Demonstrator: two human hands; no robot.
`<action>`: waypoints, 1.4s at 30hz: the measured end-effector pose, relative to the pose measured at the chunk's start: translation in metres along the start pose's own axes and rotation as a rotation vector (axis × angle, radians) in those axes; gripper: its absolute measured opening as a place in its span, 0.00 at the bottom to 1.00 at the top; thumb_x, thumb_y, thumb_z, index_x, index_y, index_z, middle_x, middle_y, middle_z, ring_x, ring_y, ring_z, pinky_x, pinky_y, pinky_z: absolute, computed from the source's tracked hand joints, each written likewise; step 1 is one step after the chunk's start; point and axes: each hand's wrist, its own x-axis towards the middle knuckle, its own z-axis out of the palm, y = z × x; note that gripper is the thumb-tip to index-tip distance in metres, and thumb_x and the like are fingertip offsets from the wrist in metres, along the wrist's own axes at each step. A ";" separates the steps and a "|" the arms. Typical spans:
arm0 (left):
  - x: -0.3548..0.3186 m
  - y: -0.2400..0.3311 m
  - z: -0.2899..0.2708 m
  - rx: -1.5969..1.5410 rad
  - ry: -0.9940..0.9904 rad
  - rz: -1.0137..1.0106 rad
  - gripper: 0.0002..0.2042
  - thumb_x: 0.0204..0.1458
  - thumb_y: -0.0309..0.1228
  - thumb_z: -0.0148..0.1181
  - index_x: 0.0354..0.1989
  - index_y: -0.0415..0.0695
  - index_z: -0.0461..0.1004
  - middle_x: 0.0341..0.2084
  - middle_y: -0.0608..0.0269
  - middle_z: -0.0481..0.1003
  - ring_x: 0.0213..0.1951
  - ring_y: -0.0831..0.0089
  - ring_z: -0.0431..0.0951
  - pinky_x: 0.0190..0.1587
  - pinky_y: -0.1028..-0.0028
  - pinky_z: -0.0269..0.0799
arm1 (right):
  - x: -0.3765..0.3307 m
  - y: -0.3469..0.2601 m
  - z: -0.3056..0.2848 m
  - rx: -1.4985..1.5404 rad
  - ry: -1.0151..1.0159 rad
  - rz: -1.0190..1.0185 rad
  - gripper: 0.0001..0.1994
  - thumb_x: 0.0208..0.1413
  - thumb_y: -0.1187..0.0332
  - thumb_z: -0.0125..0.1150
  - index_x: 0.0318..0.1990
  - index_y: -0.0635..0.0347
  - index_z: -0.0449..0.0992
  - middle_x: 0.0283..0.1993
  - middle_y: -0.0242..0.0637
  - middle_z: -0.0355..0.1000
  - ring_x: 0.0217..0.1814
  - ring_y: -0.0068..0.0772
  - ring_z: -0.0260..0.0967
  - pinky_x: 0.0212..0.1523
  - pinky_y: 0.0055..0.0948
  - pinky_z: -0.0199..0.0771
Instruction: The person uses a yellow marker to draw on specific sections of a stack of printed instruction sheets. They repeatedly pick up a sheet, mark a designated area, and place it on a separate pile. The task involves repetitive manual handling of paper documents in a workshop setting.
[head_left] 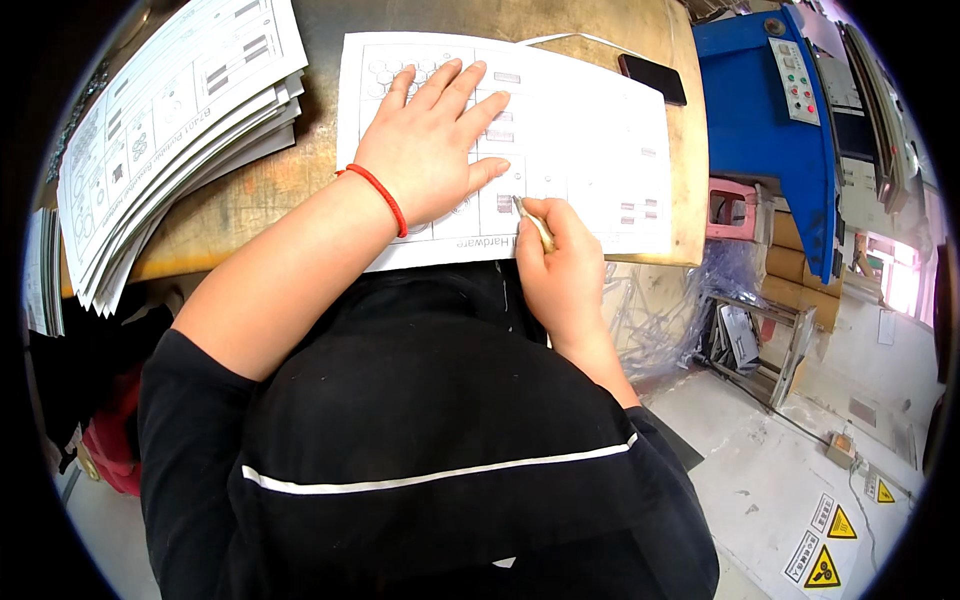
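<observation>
A white printed sheet [580,140] with a grid of small pictures lies on a worn wooden table [250,200]. My left hand [435,145] rests flat on the sheet with fingers spread, a red cord around its wrist. My right hand [560,265] is at the sheet's near edge, closed around a thin pale tool [535,225] whose tip touches the paper.
A thick stack of similar printed sheets [170,130] lies at the left of the table. A black phone [652,78] sits at the far right edge. A blue machine [770,120] with a button panel stands to the right, above clear plastic wrap [660,310] and yellow floor warning signs [825,545].
</observation>
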 end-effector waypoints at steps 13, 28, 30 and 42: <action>0.002 0.002 0.002 -0.019 0.002 -0.039 0.30 0.61 0.54 0.52 0.69 0.57 0.62 0.72 0.60 0.57 0.73 0.62 0.53 0.74 0.52 0.45 | -0.011 -0.014 -0.009 -0.117 -0.137 0.062 0.07 0.59 0.75 0.59 0.44 0.62 0.77 0.37 0.49 0.79 0.38 0.53 0.77 0.39 0.37 0.76; 0.001 0.003 0.003 0.003 0.017 -0.039 0.30 0.61 0.55 0.51 0.70 0.58 0.62 0.72 0.61 0.57 0.73 0.63 0.53 0.74 0.52 0.44 | -0.001 -0.014 0.017 -0.248 -0.015 -0.180 0.07 0.57 0.74 0.59 0.43 0.60 0.75 0.29 0.41 0.75 0.31 0.47 0.74 0.29 0.42 0.73; 0.001 0.003 0.003 0.005 0.015 -0.042 0.30 0.62 0.55 0.51 0.70 0.59 0.61 0.72 0.61 0.57 0.73 0.63 0.53 0.74 0.52 0.44 | -0.002 -0.015 0.014 -0.244 -0.062 -0.130 0.06 0.58 0.74 0.60 0.42 0.60 0.76 0.32 0.43 0.76 0.34 0.50 0.75 0.32 0.42 0.73; -0.013 -0.025 -0.016 -0.593 0.228 0.017 0.20 0.51 0.31 0.66 0.53 0.43 0.76 0.57 0.52 0.73 0.60 0.58 0.72 0.62 0.62 0.66 | -0.005 0.008 -0.012 0.115 0.043 -0.029 0.14 0.50 0.80 0.57 0.46 0.62 0.76 0.41 0.50 0.77 0.44 0.50 0.77 0.47 0.38 0.76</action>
